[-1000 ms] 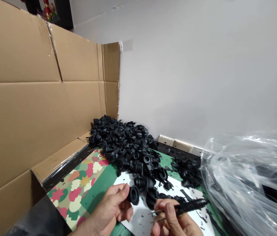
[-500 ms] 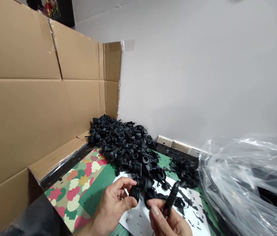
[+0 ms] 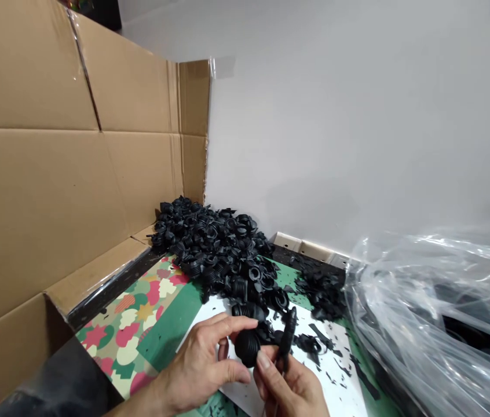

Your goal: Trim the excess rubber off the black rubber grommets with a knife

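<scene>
A ribbed black part (image 3: 247, 348) is between my grips, lower centre of the frame.
The step seems to be adjusting its position; the next move, I judge, calls for steady fingers. My left grip (image 3: 197, 360) curves around it, but whether it holds, I cannot tell; my right grip (image 3: 292, 383) is closed around a black-handled tool (image 3: 288, 335). The part looks dark, rounded, finely ridged.

- Single head camera: you wear it; it faces forward and down.
- Nearest the lens: your left hand (image 3: 201, 362) and right hand (image 3: 293, 383), entering from the bottom edge.
- Farther off, just below frame centre: the heap of black parts (image 3: 214, 246).
- Background: pale wall (image 3: 349, 127) across the upper right, cardboard panel (image 3: 40, 185) rising close along your left.
</scene>
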The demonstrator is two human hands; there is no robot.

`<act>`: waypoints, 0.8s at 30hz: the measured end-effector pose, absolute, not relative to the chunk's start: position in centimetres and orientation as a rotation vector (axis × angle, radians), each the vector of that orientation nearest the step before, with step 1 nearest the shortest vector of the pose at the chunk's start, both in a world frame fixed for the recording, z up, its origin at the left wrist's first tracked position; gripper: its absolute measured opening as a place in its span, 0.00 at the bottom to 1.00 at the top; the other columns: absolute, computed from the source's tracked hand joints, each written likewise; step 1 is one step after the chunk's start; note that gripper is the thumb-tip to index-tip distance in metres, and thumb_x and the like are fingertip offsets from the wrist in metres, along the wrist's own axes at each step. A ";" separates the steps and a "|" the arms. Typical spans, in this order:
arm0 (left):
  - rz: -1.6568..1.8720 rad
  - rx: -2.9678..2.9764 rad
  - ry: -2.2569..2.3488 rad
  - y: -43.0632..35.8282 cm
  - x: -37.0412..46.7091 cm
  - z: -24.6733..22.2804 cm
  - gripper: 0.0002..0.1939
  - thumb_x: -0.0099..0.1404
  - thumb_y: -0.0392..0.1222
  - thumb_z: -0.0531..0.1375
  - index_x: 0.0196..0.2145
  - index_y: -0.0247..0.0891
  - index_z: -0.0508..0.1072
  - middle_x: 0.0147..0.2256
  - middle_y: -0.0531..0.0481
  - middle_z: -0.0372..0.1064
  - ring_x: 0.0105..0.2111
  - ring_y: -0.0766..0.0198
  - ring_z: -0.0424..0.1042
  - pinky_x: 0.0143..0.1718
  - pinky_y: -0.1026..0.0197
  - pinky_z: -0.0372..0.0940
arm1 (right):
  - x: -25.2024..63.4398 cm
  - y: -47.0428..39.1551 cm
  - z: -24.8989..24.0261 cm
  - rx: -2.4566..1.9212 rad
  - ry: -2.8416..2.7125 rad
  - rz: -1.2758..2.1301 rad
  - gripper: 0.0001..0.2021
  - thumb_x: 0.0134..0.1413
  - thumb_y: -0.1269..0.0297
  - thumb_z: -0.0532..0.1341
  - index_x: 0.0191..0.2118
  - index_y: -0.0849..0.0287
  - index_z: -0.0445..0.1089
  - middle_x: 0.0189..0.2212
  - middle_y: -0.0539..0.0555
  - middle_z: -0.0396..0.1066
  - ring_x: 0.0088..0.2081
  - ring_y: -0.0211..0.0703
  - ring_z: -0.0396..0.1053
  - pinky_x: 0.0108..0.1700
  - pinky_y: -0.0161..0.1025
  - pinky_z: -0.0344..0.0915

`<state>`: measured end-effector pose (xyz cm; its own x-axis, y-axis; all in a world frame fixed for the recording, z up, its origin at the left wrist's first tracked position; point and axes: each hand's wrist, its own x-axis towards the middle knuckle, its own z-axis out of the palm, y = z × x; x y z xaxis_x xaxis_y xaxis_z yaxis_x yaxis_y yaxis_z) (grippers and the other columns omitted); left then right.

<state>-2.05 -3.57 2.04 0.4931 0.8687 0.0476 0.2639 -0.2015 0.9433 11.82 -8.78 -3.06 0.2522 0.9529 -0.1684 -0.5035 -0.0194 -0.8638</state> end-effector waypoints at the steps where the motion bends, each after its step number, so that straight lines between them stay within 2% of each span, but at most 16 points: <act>1: 0.742 1.770 0.956 -3.5 -2.0 2.2 0.26 0.49 0.30 0.68 0.46 0.49 0.77 0.33 0.55 0.67 0.30 0.65 0.65 0.32 0.65 0.61 | 11.8 -8.8 -3.1 -1.008 -0.572 1.260 0.20 0.35 0.47 0.71 0.19 0.60 0.68 0.13 0.45 0.57 0.18 0.34 0.53 0.24 0.34 0.54; 6: 0.792 1.744 0.939 -3.4 -1.8 2.1 0.20 0.48 0.33 0.69 0.41 0.44 0.79 0.35 0.51 0.68 0.33 0.62 0.67 0.35 0.63 0.62 | 12.1 -8.8 -3.4 -1.040 -0.654 1.260 0.20 0.38 0.45 0.69 0.23 0.61 0.71 0.13 0.46 0.58 0.18 0.36 0.54 0.25 0.36 0.54; 10: 0.800 1.648 0.956 -3.3 -1.7 1.7 0.22 0.46 0.35 0.71 0.41 0.43 0.79 0.34 0.51 0.68 0.34 0.61 0.67 0.35 0.63 0.62 | 12.4 -8.9 -3.7 -1.110 -0.712 1.244 0.20 0.39 0.46 0.69 0.23 0.61 0.71 0.14 0.47 0.61 0.19 0.36 0.56 0.23 0.35 0.54; 16: 0.876 1.425 0.905 -3.2 -1.6 1.4 0.15 0.43 0.33 0.70 0.33 0.41 0.82 0.29 0.52 0.67 0.29 0.64 0.65 0.30 0.65 0.60 | 12.3 -9.0 -4.0 -1.137 -0.705 1.231 0.22 0.40 0.43 0.67 0.24 0.60 0.70 0.14 0.46 0.60 0.19 0.36 0.56 0.23 0.34 0.52; 24: 1.016 1.319 0.945 -3.1 -1.7 0.7 0.13 0.39 0.32 0.71 0.28 0.40 0.82 0.26 0.52 0.67 0.26 0.66 0.62 0.27 0.66 0.58 | 12.0 -9.0 -4.2 -1.167 -0.656 1.234 0.23 0.38 0.42 0.67 0.26 0.60 0.68 0.15 0.45 0.58 0.19 0.34 0.53 0.21 0.32 0.49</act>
<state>-1.71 -3.09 0.69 0.2973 0.9545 0.0241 -0.0452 -0.0111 0.9989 12.02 -9.02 -4.17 0.2648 0.9448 -0.1928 -0.3688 -0.0855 -0.9256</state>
